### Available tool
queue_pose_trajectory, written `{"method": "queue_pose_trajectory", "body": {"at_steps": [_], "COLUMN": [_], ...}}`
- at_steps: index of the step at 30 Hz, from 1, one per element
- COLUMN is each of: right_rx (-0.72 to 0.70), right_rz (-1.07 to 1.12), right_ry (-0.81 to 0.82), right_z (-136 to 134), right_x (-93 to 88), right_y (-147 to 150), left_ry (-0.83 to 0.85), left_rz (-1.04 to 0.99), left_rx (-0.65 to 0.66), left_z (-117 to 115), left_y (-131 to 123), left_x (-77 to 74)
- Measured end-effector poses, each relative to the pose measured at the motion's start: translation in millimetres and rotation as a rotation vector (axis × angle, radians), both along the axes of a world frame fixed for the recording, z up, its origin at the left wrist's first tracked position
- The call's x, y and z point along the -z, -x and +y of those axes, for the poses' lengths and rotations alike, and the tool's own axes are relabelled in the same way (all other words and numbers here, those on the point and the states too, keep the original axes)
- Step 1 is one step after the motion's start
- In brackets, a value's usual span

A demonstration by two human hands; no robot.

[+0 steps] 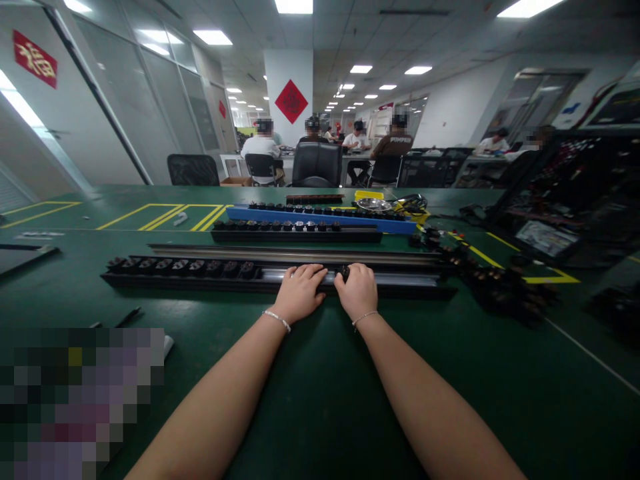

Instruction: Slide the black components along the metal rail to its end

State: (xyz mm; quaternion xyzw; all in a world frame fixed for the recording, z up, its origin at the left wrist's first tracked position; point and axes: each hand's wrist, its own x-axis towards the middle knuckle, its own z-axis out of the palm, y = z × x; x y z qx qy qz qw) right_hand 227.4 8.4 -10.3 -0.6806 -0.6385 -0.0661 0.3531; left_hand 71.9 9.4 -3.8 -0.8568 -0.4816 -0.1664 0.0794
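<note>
A long black rail (190, 283) lies across the green table, with a row of round black parts (197, 266) seated in its left portion. My left hand (300, 291) rests on the middle of the rail, its fingers wrapped over the far edge. Just to its right, my right hand (358, 291) pinches a small black part (345, 272) at the rail's channel. A short gap separates the two hands. Bare silvery channel (400, 279) shows to the right of my right hand.
Behind lie a blue rail (400, 227) and a shorter black rail (295, 236), both bearing parts. Loose black parts (515, 290) are heaped at the right, near a dark rack (565, 193). A metal dish (374, 205) stands farther back. People sit at distant tables.
</note>
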Motion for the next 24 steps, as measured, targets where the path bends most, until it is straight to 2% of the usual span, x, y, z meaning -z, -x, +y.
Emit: {"method": "queue_pose_trajectory", "body": {"at_steps": [24], "right_rx": [-0.037], "right_rz": [0.028], "right_ry": [-0.027], "right_z": [1.9], "right_x": [2.2], "right_y": [-8.9], "left_ry": [-0.018], "left_rz": [-0.006], "left_rx": [0.014], "left_z": [-0.9], "left_y": [0.3], "left_x": [-1.0]}}
